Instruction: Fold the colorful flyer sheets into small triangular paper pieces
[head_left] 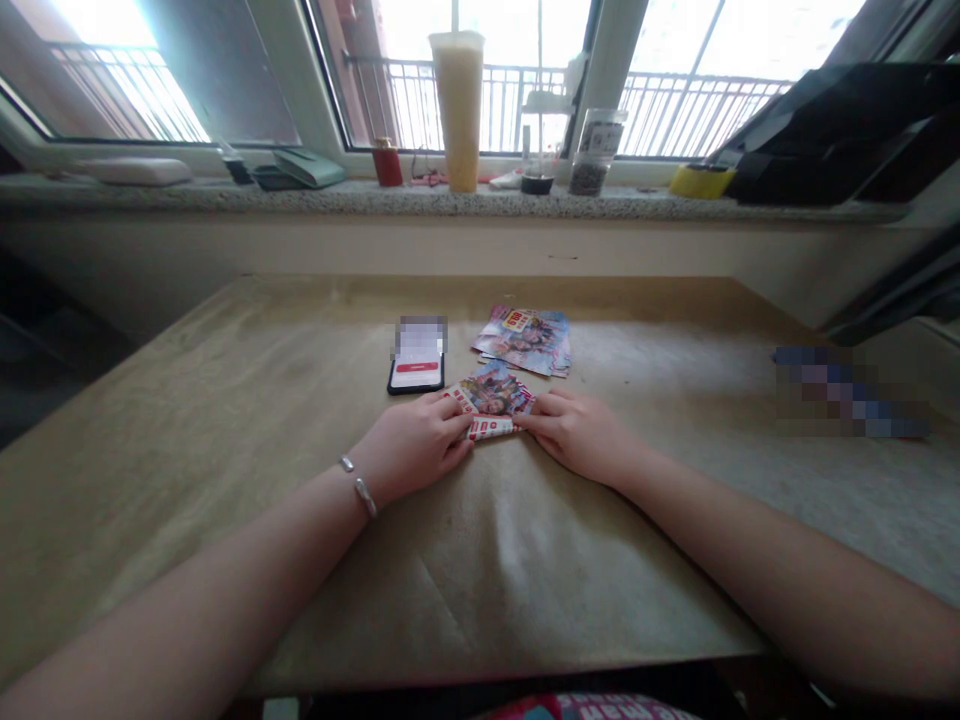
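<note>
Nearest, at the lower middle of the frame, the surface of the tabletop (450, 590) shows some soft wrinkles. If the leaflet (495, 400) slid down onto them, I think it could bend unevenly. At the centre, the left hand (424, 437) and the right hand (576, 428) each have the fingers gathered narrowly on one side edge of this leaflet, so both are holding it. If one hand pulled harder than the other, the thin paper could probably skew or tear. A little farther, the phone (417, 370) is just beside the left fingers; an outward push of that hand might knock it. The loose pile of leaflets (529, 340) could perhaps spread if the right fingers brushed it.

The held leaflet lies between the two hands, its lower part showing a pale strip with red print, perhaps a turned edge. Beyond it, slightly right of the centre, is the pile, apart from both hands.
</note>
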